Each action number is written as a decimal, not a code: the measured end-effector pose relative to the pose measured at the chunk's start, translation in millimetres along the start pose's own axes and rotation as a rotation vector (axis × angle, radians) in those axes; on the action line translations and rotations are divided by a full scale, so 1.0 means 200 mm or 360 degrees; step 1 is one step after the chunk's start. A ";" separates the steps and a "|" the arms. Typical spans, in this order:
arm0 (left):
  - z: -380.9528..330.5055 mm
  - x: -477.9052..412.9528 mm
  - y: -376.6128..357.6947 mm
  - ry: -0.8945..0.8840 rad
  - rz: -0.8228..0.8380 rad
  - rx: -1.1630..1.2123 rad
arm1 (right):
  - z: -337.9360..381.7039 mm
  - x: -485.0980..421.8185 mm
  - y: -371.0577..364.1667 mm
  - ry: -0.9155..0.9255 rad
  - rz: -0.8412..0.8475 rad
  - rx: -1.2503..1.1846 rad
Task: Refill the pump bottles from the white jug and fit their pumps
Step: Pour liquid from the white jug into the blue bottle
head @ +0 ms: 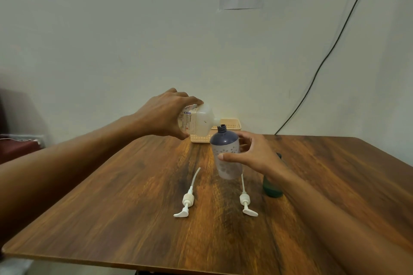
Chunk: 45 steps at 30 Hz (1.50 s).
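Our left hand [165, 116] grips the white jug [199, 121], tipped flat, spout at the open neck of the blue-shouldered bottle [225, 154]; fill level unreadable. Left pump [186, 203] and right pump [247, 203], white plastic, lie on the wood-grain desk [134, 219]. Our right hand [252, 154] wraps the frosted, dotted bottle. Green bottle [271, 187] stands upright behind that wrist.

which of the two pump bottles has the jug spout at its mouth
The blue-topped bottle, which the right hand holds under the white jug. The green bottle stands to its right, partly behind that wrist.
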<state>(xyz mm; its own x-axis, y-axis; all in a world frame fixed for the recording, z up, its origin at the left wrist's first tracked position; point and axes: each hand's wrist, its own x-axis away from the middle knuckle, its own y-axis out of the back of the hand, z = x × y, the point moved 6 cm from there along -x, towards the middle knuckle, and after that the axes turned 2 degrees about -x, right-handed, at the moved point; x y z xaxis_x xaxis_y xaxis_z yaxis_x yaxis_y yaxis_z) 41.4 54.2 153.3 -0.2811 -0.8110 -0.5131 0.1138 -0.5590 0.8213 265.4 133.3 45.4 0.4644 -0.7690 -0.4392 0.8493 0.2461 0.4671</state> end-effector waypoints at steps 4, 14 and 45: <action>0.00 0.00 0.00 0.0004 0.0003 -0.0002 | -0.01 0.00 0.00 -0.0009 0.0002 -0.0002; 0.01 0.01 -0.01 0.0017 0.0005 0.0010 | 0.00 0.01 0.00 -0.0018 -0.0006 -0.0006; -0.01 0.02 0.02 0.0021 0.0020 -0.0001 | -0.01 0.01 0.00 -0.0010 0.0001 0.0008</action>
<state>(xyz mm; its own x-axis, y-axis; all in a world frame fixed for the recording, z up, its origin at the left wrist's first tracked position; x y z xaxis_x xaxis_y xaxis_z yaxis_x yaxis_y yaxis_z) 43.2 48.8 154.2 -0.2672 -0.8202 -0.5059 0.1180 -0.5489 0.8275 266.4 132.0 43.1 0.4633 -0.7724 -0.4344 0.8477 0.2435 0.4712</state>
